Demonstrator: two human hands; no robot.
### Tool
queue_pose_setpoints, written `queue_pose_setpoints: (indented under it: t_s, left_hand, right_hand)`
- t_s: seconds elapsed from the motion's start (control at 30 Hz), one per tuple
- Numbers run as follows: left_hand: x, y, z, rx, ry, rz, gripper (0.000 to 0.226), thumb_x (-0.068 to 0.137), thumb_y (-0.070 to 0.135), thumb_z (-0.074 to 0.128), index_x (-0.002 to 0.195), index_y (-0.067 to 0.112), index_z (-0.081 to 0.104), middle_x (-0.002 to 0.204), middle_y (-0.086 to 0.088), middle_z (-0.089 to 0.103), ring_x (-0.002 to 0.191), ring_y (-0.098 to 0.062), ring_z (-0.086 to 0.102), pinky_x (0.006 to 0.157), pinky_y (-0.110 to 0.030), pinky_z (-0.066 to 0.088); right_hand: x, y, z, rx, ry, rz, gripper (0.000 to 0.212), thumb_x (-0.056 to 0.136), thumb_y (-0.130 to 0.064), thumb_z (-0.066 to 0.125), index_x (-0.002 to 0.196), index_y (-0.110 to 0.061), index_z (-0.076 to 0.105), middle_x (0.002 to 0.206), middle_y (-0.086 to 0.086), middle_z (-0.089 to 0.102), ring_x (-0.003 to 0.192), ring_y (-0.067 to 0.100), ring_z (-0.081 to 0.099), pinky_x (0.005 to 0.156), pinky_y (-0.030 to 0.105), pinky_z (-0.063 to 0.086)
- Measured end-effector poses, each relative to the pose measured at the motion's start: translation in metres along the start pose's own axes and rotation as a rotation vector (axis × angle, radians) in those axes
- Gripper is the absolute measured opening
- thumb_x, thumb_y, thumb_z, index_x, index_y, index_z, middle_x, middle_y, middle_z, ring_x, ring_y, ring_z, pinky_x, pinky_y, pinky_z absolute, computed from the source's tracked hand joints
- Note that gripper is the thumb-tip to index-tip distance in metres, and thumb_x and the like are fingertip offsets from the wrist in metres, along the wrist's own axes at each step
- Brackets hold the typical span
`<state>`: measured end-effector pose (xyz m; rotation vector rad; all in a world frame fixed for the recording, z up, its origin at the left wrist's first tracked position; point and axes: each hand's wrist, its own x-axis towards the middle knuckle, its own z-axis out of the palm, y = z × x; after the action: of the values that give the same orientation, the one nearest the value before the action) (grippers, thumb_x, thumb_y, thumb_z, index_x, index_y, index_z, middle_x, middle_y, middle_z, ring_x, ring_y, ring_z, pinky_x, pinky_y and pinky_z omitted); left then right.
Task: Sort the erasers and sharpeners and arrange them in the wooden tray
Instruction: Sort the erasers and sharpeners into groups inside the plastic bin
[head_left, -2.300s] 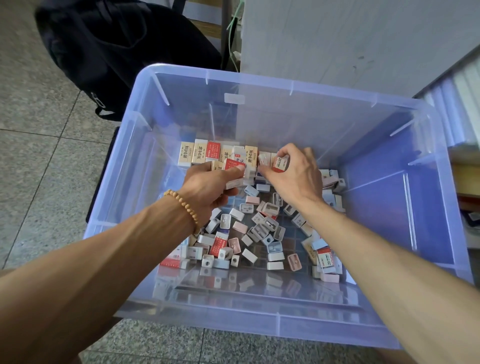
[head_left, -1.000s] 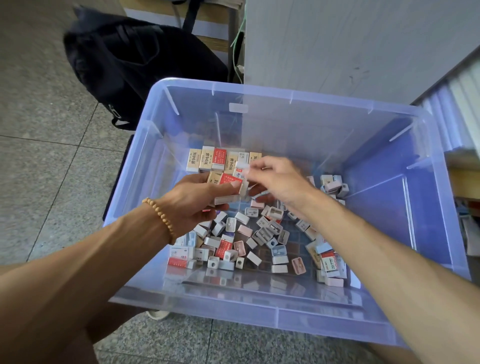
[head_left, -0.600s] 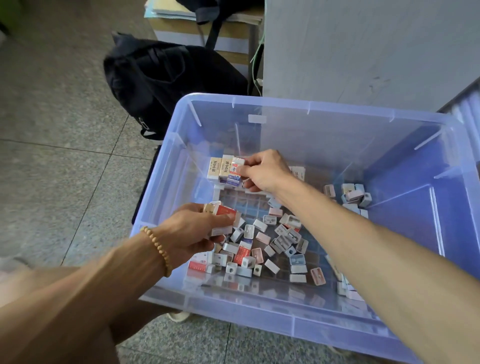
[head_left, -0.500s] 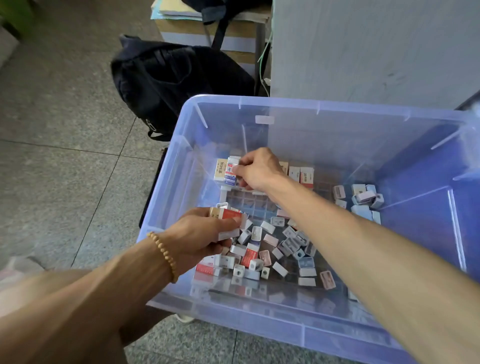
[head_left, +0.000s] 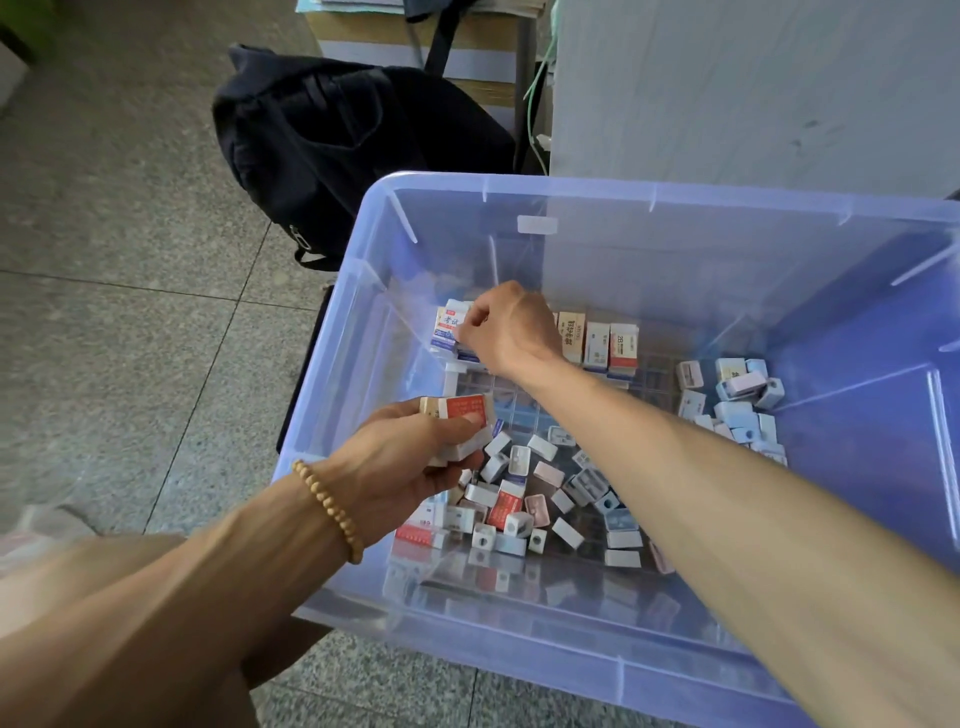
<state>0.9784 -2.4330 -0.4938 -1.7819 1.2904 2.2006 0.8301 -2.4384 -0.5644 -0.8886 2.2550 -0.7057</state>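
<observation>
Under right hand (head_left: 511, 325), fingers pinch a boxed eraser (head_left: 451, 325); left hand (head_left: 410, 462) grips an eraser stack (head_left: 460, 426). Overfull grip may spill erasers onto loose sharpeners (head_left: 524, 493).

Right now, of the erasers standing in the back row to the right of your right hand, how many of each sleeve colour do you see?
Tan sleeve: 1
Cream sleeve: 1
Red-and-white sleeve: 1
Total: 3
The right hand hides whatever stands in the row behind it.
</observation>
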Motion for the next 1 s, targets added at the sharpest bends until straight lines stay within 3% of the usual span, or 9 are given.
queue_pose_setpoints:
  t_s: [0.07,0.17,0.33,0.43,0.6,0.67,0.73,0.87,1.0]
  left_hand:
    - [-0.001,0.0,0.0,-0.011,-0.01,0.006,0.018,0.089,0.005,0.066,0.107,0.004,0.065,0.092,-0.013,0.072,0.061,-0.015,0.066,0.056,-0.022,0.05]
    - [-0.001,-0.001,0.0,-0.023,-0.019,0.03,0.019,0.087,0.005,0.068,0.105,0.008,0.066,0.092,-0.013,0.073,0.068,-0.017,0.067,0.058,-0.022,0.049]
    - [0.003,0.003,0.002,-0.048,-0.042,0.058,0.019,0.085,0.004,0.07,0.103,0.009,0.066,0.094,-0.012,0.073,0.075,-0.02,0.068,0.059,-0.024,0.052]
    - [0.003,0.007,0.004,-0.071,-0.061,0.086,0.017,0.083,0.004,0.071,0.099,0.008,0.067,0.086,-0.009,0.073,0.07,-0.019,0.068,0.057,-0.022,0.053]
    - [0.003,0.007,0.002,-0.016,-0.054,0.088,0.019,0.083,0.0,0.07,0.102,0.004,0.066,0.089,-0.011,0.068,0.076,-0.019,0.064,0.053,-0.02,0.051]
    - [0.003,0.006,0.001,0.008,-0.047,0.084,0.018,0.084,0.001,0.07,0.102,0.0,0.066,0.09,-0.013,0.066,0.077,-0.018,0.064,0.054,-0.019,0.052]
    - [0.004,0.006,0.0,0.025,-0.04,0.095,0.017,0.085,0.002,0.069,0.101,-0.003,0.065,0.093,-0.015,0.065,0.083,-0.022,0.065,0.055,-0.019,0.052]
    - [0.007,0.004,-0.002,-0.003,-0.008,0.072,0.018,0.093,-0.001,0.059,0.11,-0.006,0.061,0.111,-0.022,0.066,0.106,-0.036,0.067,0.06,-0.025,0.055]
    - [0.011,0.005,-0.002,-0.036,0.031,0.042,0.026,0.094,-0.004,0.054,0.12,-0.005,0.055,0.113,-0.024,0.066,0.099,-0.034,0.07,0.065,-0.033,0.057]
  right_hand:
    - [0.001,-0.001,0.001,-0.08,0.029,-0.049,0.012,0.088,-0.03,0.071,0.08,-0.02,0.07,0.092,0.002,0.074,0.08,0.021,0.067,0.065,0.026,0.05]
    - [-0.008,0.003,-0.01,0.024,0.007,-0.072,0.024,0.09,-0.034,0.067,0.076,-0.016,0.07,0.081,0.003,0.073,0.074,0.021,0.066,0.064,0.029,0.05]
    - [-0.048,0.022,-0.053,0.469,-0.514,0.094,0.035,0.095,-0.042,0.062,0.088,-0.008,0.071,0.076,0.005,0.069,0.067,0.018,0.063,0.061,0.028,0.05]
    - [-0.059,0.037,-0.059,0.642,-0.669,0.088,0.011,0.092,-0.022,0.069,0.093,-0.012,0.074,0.082,0.003,0.073,0.069,0.016,0.064,0.063,0.028,0.051]
    - [-0.055,0.034,-0.058,0.847,-0.535,0.161,0.01,0.093,-0.01,0.066,0.103,-0.007,0.066,0.084,0.01,0.073,0.064,0.016,0.066,0.059,0.025,0.056]
    - [-0.046,0.029,-0.058,0.687,-0.343,0.168,0.002,0.093,-0.01,0.068,0.092,-0.01,0.067,0.082,0.012,0.074,0.064,0.017,0.069,0.062,0.028,0.06]
    - [-0.034,0.024,-0.053,0.444,-0.194,0.161,0.009,0.092,-0.011,0.069,0.083,-0.011,0.067,0.081,0.013,0.074,0.066,0.018,0.072,0.067,0.031,0.061]
    - [-0.013,0.01,-0.036,0.33,-0.097,0.192,0.006,0.088,-0.013,0.073,0.088,-0.008,0.07,0.068,0.009,0.074,0.062,0.018,0.073,0.067,0.033,0.063]
    - [-0.001,0.005,-0.019,0.328,-0.015,0.213,0.015,0.086,-0.011,0.073,0.074,-0.015,0.067,0.057,0.002,0.071,0.062,0.014,0.073,0.075,0.04,0.062]
